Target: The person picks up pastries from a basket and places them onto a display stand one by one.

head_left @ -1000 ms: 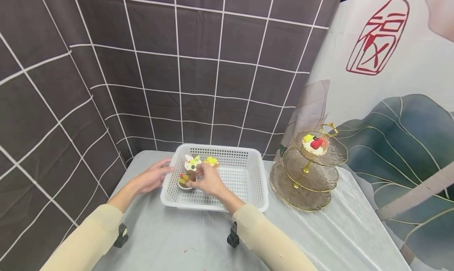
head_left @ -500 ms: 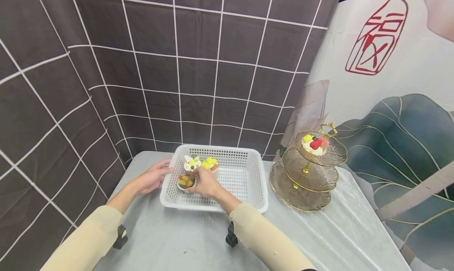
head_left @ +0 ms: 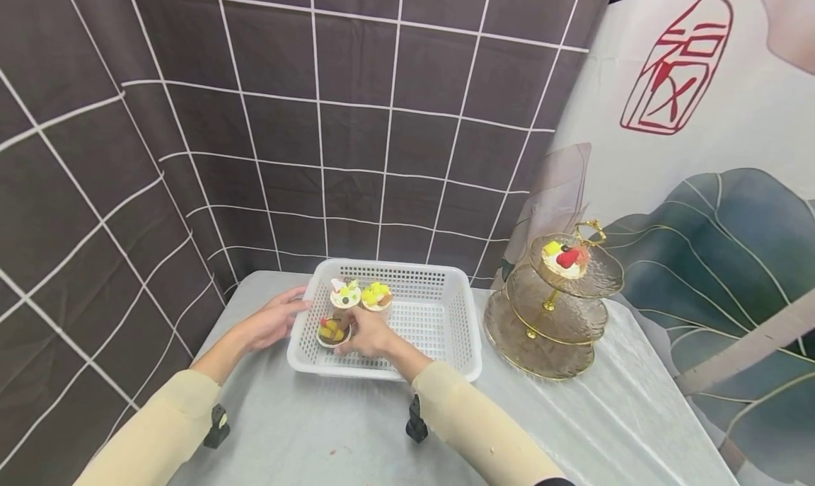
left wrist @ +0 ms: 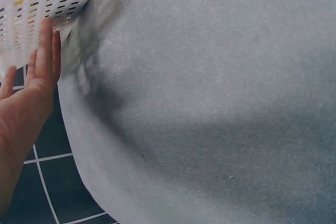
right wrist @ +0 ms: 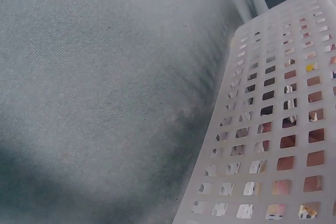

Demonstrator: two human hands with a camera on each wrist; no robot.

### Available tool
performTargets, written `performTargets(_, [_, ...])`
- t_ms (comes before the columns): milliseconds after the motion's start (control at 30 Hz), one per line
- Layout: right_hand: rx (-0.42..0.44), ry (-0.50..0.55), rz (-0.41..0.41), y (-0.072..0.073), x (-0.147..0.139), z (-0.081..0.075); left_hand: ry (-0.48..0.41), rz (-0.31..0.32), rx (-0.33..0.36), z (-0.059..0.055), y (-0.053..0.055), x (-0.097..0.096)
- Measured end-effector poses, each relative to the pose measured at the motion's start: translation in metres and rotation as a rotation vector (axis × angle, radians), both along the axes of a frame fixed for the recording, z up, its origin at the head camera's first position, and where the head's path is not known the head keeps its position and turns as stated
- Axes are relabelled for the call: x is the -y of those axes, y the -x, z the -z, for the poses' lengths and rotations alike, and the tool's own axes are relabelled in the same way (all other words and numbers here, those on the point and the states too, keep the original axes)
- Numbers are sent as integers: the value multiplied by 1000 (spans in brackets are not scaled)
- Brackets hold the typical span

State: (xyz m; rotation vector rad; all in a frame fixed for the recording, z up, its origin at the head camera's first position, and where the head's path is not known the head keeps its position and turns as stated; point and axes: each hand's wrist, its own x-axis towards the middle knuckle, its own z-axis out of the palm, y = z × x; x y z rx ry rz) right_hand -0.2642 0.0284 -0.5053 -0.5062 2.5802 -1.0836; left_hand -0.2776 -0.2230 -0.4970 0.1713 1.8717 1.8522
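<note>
In the head view, a white perforated basket point(head_left: 439, 362) holds several cupcakes at its left end. My right hand point(head_left: 372, 334) reaches inside, thumb and fingers around the right side of a brown cupcake point(head_left: 332, 332) with yellow and red fruit on top. Behind it stand a white-cream cupcake point(head_left: 345, 294) and a yellow-topped cupcake point(head_left: 377, 295). My left hand point(head_left: 275, 320) has its fingers extended against the basket's left side; the left wrist view also shows this hand point(left wrist: 31, 95) beside the basket wall. The right wrist view meets the basket wall point(right wrist: 273, 124), which mostly hides the right hand.
Right of the basket stands a three-tier glass stand point(head_left: 550, 323) with gold trim. A cupcake point(head_left: 565, 261) topped with a strawberry sits on its top tier. A grey cloth point(head_left: 356, 429) covers the table, and a dark gridded curtain point(head_left: 356, 139) hangs behind.
My right hand and the brown cupcake have shifted slightly toward the near left of the basket, uncovering the two cupcakes behind. The left hand stays in place.
</note>
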Motion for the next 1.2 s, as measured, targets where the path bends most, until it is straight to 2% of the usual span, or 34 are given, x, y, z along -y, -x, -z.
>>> performTargets(300, [14,-11,-7,-2,0,3,9,0,2,-1,-2,-1])
performTargets(600, [-31,-13,-35,-3,-1,0,15,-8,11,-2,-2,-1])
performTargets(733, [-54,19,-38,-2,-3,-2,12,-12,15,-2,-1,-2])
performTargets(900, [-70,59,-28,-4,-6,-7,19,-9,12,0,1,-3])
performTargets(1033, [-118,63,-65,-5,-6,-13,19,-15,14,1,1,-2])
performTargets(1200, [-162,82,-110,-9,-8,-27,13,-13,8,3,1,-1])
